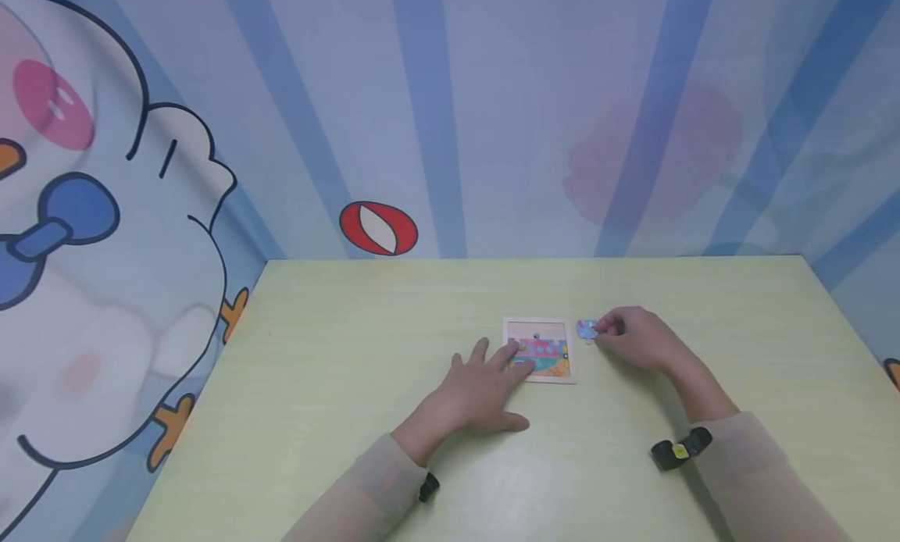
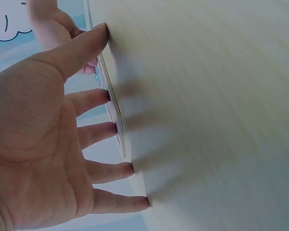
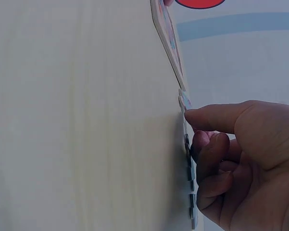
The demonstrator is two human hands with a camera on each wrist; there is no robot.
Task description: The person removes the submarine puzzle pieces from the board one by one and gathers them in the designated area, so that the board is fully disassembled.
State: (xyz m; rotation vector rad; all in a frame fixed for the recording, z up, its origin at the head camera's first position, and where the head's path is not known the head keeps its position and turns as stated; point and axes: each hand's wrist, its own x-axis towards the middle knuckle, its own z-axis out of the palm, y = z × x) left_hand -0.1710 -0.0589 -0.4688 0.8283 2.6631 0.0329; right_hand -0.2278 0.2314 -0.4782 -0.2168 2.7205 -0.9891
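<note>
A square jigsaw puzzle in a pale frame [image 1: 540, 381] lies on the table, its lower part filled with a colourful picture and a bare strip at the top. My left hand [image 1: 478, 394] spreads its fingers over the left side of it; in the left wrist view two fingertips [image 2: 113, 128] touch the frame's edge, the others rest on the table. Just right of the frame, my right hand [image 1: 641, 340] pinches a blue and pink puzzle piece [image 1: 586, 329] between thumb and curled fingers, low over the table. The fingers cover part of that piece.
Several more flat pieces [image 3: 192, 204] lie in a row beside the right hand in the right wrist view; the hand hides them from the head view. The pale yellow table [image 1: 366, 331] ends at a printed cloth backdrop [image 1: 492, 136] behind and at the left.
</note>
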